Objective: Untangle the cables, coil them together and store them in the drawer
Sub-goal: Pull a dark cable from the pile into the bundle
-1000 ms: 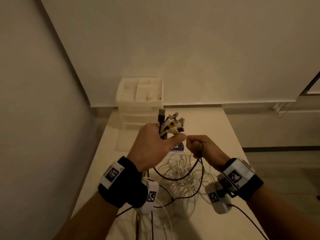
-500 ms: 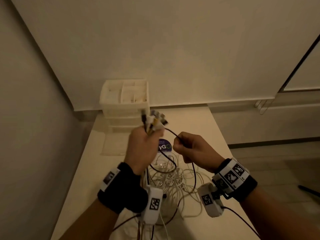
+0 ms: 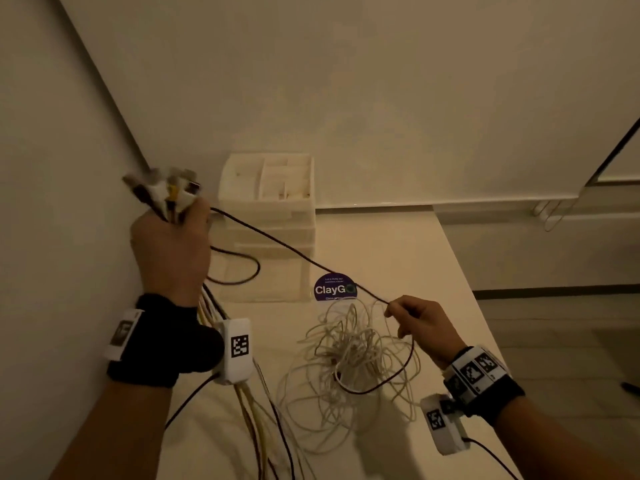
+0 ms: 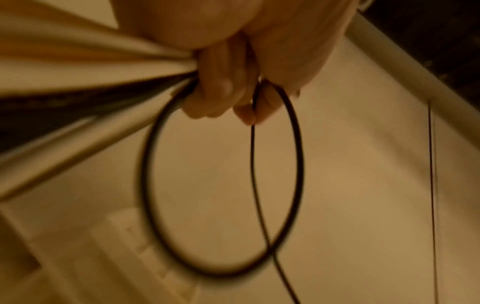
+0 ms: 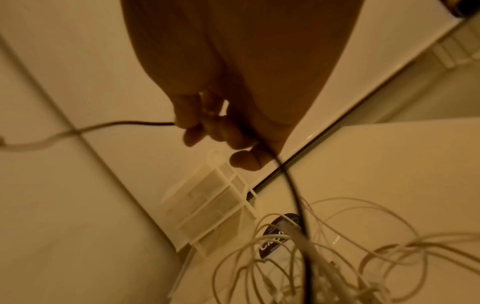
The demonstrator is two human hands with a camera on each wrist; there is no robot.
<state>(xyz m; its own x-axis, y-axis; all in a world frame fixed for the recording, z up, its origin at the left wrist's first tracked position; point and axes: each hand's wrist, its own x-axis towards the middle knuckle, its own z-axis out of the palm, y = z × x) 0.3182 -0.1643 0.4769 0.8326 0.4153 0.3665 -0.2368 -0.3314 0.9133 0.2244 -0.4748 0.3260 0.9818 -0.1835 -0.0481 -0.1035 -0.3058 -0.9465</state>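
My left hand (image 3: 171,244) is raised at the left and grips a bundle of cable plugs (image 3: 162,192), with white and dark cords hanging below it. A black cable (image 3: 298,252) runs taut from that fist down to my right hand (image 3: 420,323), which pinches it above the table. One black loop (image 4: 221,185) hangs from the left fist in the left wrist view. A tangle of thin white cables (image 3: 349,358) lies on the table under the right hand. The white drawer unit (image 3: 273,216) stands at the back against the wall.
A round purple ClayGo sticker (image 3: 334,288) lies on the beige table (image 3: 415,258) in front of the drawer unit. A wall runs close along the left side. The table's right edge drops to the floor at right.
My hands have drawn apart: the left moved up and left with the plugs, the right moved down and right, and the black cable between them now runs straight. A loop has formed at the left fist.
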